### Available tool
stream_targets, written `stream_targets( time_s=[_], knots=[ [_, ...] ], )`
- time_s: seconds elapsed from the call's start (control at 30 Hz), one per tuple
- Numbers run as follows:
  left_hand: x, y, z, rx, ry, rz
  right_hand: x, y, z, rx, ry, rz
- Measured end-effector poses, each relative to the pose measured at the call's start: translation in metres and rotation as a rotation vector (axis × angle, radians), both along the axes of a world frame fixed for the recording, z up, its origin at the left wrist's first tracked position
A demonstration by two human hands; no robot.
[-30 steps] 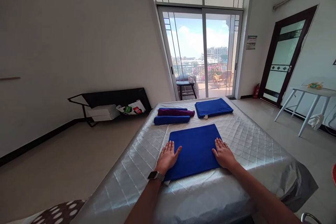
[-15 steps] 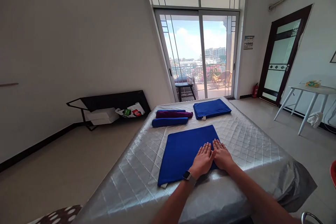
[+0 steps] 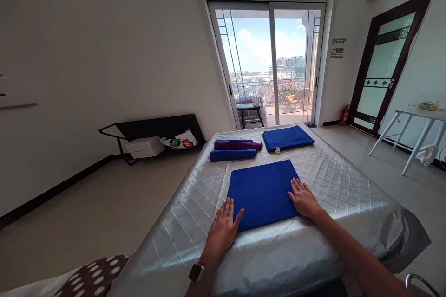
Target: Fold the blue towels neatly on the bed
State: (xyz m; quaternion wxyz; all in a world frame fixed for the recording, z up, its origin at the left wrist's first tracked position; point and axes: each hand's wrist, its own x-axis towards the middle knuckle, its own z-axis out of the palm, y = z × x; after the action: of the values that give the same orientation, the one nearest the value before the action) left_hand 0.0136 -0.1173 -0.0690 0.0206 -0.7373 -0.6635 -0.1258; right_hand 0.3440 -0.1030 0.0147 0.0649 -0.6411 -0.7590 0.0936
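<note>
A folded blue cloth [image 3: 263, 192] lies flat near the front of a bed-like surface with a silvery quilted cover [image 3: 188, 209]. My left hand [image 3: 223, 227] rests at the cloth's left front corner, fingers stretched out and thumb apart. At its right edge lies my right hand [image 3: 304, 197], also flat with the fingers extended. Neither hand grips anything. Behind the cloth, to the left, are a rolled purple cloth [image 3: 239, 145] and a rolled blue cloth [image 3: 232, 155], with more blue cloth behind them. A folded blue stack [image 3: 288, 138] with a white tag sits at the back right.
A low black bench [image 3: 156, 130] with a white box [image 3: 144, 147] and a printed bag [image 3: 179, 140] stands by the left wall. Ahead is a sliding glass door [image 3: 273, 69]. On the right are a white table [image 3: 418, 113] and a dark-framed door [image 3: 386, 65].
My hands have moved apart from the cloth's right side. The left went to its left front corner; the right stays at the right edge. The view has shifted slightly.
</note>
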Motion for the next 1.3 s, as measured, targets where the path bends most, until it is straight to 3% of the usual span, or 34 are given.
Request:
stream_targets(
  time_s=[0.3,0.73,1.0,1.17,1.3],
  knots=[
    [0.005,-0.002,-0.004,0.073,-0.049,0.010,0.002,-0.027,-0.006,-0.055,0.013,-0.043],
    [-0.003,-0.004,0.000,0.092,-0.072,-0.022,-0.001,-0.029,-0.007,-0.044,0.082,-0.048],
    [0.003,-0.016,0.024,0.109,-0.135,0.040,-0.003,-0.032,0.002,-0.077,0.113,-0.061],
    [0.007,-0.024,0.042,0.278,-0.035,0.093,-0.003,-0.034,0.004,-0.082,0.102,-0.064],
    [0.011,-0.032,0.054,0.266,0.038,0.169,-0.003,-0.034,0.004,-0.072,0.093,-0.068]
  ],
)
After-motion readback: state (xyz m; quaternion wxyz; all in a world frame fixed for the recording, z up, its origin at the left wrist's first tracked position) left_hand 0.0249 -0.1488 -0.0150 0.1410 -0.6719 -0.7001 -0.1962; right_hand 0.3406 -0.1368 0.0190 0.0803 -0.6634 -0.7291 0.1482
